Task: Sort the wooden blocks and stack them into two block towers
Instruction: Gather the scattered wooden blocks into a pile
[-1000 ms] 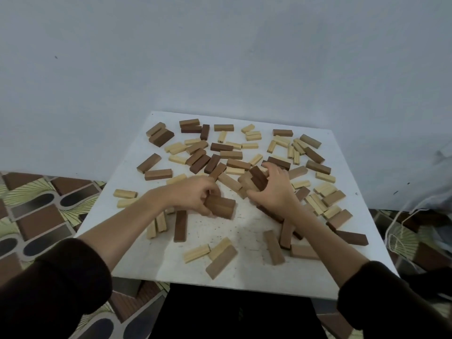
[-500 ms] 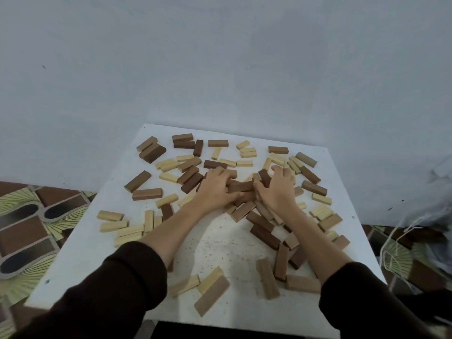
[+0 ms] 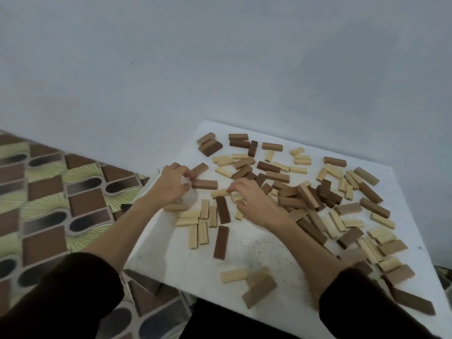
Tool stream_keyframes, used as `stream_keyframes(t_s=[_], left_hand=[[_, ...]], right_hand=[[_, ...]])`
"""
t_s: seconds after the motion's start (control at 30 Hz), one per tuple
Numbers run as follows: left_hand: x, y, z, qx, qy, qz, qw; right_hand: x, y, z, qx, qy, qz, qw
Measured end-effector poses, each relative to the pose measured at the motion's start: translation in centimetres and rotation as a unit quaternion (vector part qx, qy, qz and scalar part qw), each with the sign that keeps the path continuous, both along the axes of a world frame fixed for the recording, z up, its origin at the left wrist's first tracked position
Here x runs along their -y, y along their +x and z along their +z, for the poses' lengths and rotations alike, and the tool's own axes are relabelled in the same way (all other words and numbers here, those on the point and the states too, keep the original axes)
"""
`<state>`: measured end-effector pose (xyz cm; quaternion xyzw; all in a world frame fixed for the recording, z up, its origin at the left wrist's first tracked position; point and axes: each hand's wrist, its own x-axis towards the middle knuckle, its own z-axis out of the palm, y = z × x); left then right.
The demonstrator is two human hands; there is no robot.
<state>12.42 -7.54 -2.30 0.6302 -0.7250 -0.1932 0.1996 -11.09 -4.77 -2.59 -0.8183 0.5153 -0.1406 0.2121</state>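
- Head view: white tabletop [image 3: 195, 260] strewn with wooden blocks [image 3: 305, 196], dark and pale, thickest toward the right edge.
- Left hand [image 3: 175, 184] near the left edge, fingers curled, pinching a dark block [image 3: 205, 184].
- Right hand [image 3: 252, 199] at mid-tabletop, fingers curled onto a pale block [image 3: 220, 193].
- Pale blocks [image 3: 198, 222] grouped by the left edge.

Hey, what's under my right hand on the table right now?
Your right hand pinches a pale block at its fingertips. More pale blocks peek out beneath the palm; whatever else lies under it is covered.
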Motion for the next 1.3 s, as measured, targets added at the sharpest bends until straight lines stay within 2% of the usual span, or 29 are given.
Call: stream_keyframes(t_s=[0.13,0.23,0.4,0.53,0.67,0.77,0.83,0.93,1.1,1.3], left_hand=[[-1.8,3.2,0.1,0.12,0.11,-0.05,0.985],[-2.8,4.2,-0.4,0.094,0.142,-0.053,0.984],[-3.5,4.1,-1.3,0.084,0.076,-0.034,0.993],[-3.4,4.0,-1.5,0.071,0.08,-0.032,0.994],[-3.6,3.2,-0.8,0.018,0.063,-0.056,0.996],[-4.0,2.3,-0.7,0.015,0.093,-0.082,0.992],[-4.3,2.0,-0.9,0.027,0.121,-0.091,0.988],[-4.9,1.8,-1.3,0.059,0.134,-0.106,0.984],[-5.3,1.1,-1.2,0.107,0.113,-0.133,0.979],[-5.7,0.9,-1.5,0.115,0.085,-0.127,0.982]], right_hand=[[1.5,2.6,-0.9,-0.041,0.003,0.011,0.999],[2.3,3.9,-1.3,-0.102,-0.011,-0.01,0.995],[3.1,4.6,-1.5,-0.155,-0.046,-0.03,0.986],[3.4,4.3,-1.3,-0.153,-0.035,-0.02,0.987],[3.3,4.0,-1.4,-0.181,-0.061,0.006,0.982],[3.4,3.8,-1.1,-0.199,-0.076,0.017,0.977],[3.4,3.5,-0.5,-0.171,-0.064,-0.003,0.983],[2.5,3.4,0.9,-0.112,0.0,-0.047,0.993],[-0.2,4.5,2.0,-0.174,0.07,0.014,0.982],[-1.2,5.4,0.3,-0.154,0.082,-0.026,0.984]])
